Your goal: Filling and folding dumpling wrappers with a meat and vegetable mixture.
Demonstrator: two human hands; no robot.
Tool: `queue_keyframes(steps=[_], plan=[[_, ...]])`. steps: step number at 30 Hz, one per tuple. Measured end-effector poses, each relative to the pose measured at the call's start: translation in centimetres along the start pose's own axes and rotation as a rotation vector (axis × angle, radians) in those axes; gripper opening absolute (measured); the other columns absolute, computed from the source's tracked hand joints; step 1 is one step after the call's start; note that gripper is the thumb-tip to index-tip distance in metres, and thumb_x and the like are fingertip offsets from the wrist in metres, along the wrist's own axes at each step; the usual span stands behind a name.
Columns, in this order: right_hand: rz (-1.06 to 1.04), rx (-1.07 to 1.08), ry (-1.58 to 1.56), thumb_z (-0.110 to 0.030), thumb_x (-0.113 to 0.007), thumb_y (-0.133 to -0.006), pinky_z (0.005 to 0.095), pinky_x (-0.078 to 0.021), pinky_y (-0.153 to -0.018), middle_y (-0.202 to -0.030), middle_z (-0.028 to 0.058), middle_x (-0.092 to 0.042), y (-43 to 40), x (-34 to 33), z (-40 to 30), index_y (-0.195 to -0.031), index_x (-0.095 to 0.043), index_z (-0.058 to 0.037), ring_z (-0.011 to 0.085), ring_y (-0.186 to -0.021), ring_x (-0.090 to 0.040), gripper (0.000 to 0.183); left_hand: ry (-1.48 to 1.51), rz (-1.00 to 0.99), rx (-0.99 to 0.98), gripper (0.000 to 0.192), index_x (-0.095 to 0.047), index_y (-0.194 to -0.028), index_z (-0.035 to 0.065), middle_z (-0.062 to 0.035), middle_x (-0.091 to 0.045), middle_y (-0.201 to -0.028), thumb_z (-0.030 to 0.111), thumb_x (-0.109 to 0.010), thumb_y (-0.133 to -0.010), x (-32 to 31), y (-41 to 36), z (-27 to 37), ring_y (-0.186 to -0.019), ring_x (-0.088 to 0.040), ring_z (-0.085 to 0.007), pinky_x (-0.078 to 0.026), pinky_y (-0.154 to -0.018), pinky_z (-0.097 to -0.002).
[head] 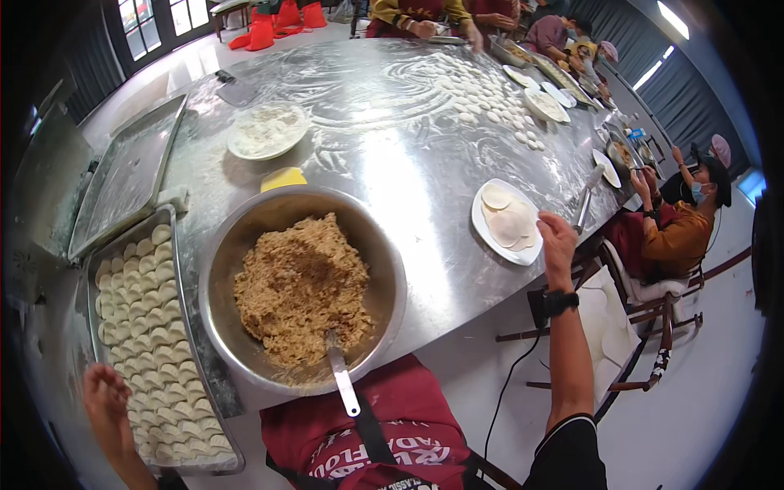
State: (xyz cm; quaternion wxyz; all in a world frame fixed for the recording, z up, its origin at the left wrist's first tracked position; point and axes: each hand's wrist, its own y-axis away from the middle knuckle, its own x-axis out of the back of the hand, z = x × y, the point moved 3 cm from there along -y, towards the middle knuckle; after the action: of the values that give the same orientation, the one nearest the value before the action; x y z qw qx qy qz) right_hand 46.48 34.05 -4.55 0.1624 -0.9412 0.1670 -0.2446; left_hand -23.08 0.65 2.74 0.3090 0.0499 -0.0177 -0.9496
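A large steel bowl (214, 331) of brown minced filling (300, 288) stands before me at the table edge, a metal-handled spreader (342, 373) stuck in the filling. My right hand (556, 245) is at the rim of a white plate (523, 256) with round dough wrappers (508, 220); whether its bent fingers grip anything is unclear. My left hand (105, 389), fingers curled, is beside the lower left edge of a metal tray (177, 269) filled with rows of folded dumplings (156, 337). Whether it holds something cannot be told.
An empty metal tray (125, 177) lies at the left. Beyond my bowl are a yellow scraper (283, 179) and a plate of flour (268, 130). Many dough pieces (478, 92) lie across the floured steel table (367, 147). Co-workers sit or stand at the far side and right; a chair (661, 343) is at the right.
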Motion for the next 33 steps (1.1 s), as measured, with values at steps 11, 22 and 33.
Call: queue_keyframes(steps=[11, 22, 33], plan=[[-0.191, 0.264, 0.496, -0.004, -0.064, -0.071, 0.029, -0.0471, -0.072, -0.095, 0.0085, -0.063, -3.0, -4.5, 1.8, -0.083, -0.062, -0.0034, 0.0198, -0.079, -0.059, 0.012, 0.086, -0.185, 0.132, 0.019, -0.049, -0.102, 0.0064, -0.0058, -0.052, -0.09, 0.013, -0.057, -0.086, -9.2, 5.2, -2.1, -0.078, -0.055, -0.0151, -0.047, -0.066, -0.0278], [-0.203, 0.176, 0.073, -0.004, -0.06, -0.078, 0.026, -0.0467, -0.071, -0.088, 0.0057, -0.063, -0.5, -4.1, -2.2, -0.081, -0.057, -0.0019, 0.0143, -0.078, -0.059, 0.005, 0.122, -0.103, 0.144, 0.019, -0.051, -0.098, 0.0005, -0.0114, -0.057, -0.085, 0.006, -0.055, -0.08, -11.9, 6.2, -2.7, -0.074, -0.058, -0.0193, -0.05, -0.065, -0.031], [-1.002, 0.392, -0.413, 0.008, -0.062, -0.075, 0.0275, -0.0516, -0.069, -0.085, 0.008, -0.066, 13.9, -11.6, -26.4, -0.089, -0.063, -0.0022, 0.0177, -0.077, -0.066, 0.018, 0.117, -0.647, 0.019, 0.055, -0.044, -0.125, -0.0012, -0.0111, -0.052, -0.121, -0.001, -0.066, -0.075, -22.8, 7.5, -1.4, -0.112, -0.051, -0.0172, -0.046, -0.091, -0.0302]])
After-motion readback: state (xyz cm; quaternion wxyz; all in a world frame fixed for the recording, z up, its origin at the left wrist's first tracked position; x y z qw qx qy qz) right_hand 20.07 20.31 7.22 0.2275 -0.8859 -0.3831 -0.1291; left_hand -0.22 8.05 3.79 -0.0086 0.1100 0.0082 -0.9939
